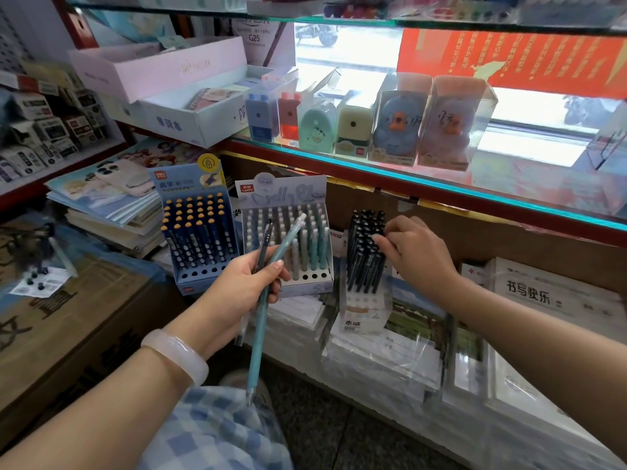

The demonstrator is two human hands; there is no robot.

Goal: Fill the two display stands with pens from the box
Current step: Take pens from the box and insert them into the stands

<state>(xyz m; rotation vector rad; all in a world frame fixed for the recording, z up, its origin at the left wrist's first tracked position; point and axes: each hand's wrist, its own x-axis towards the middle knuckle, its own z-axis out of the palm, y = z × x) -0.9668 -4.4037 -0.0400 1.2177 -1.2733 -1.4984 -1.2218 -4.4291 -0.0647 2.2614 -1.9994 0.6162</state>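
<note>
Pens in left hand: a teal pen [268, 296] and a dark pen [264, 250], crossed, tips pointing down.
Left fingers: fingers [276, 266] of the left hand [242, 283] curled round both pens, thumb pressed across them.
Right fingers: fingers [383, 241] of the right hand [419, 252] bent, tips touching the tops of the black pens [364, 252]; whether they pinch one I cannot tell.
Black pens: packed upright in a clear box [364, 310], just right of the stands.
Pale stand [288, 232]: mostly full of white and mint pens; open holes along the front row.
Blue stand [198, 228]: left of the pale one, touching it; dark pens with orange caps, front holes open.
Wrist: pale bangle [174, 356] on the left arm.
Around: stacked notebooks [112, 212] at left, wrapped paper packs [383, 361] under the box, glass shelf [441, 193] above with boxed sharpeners [349, 128].
</note>
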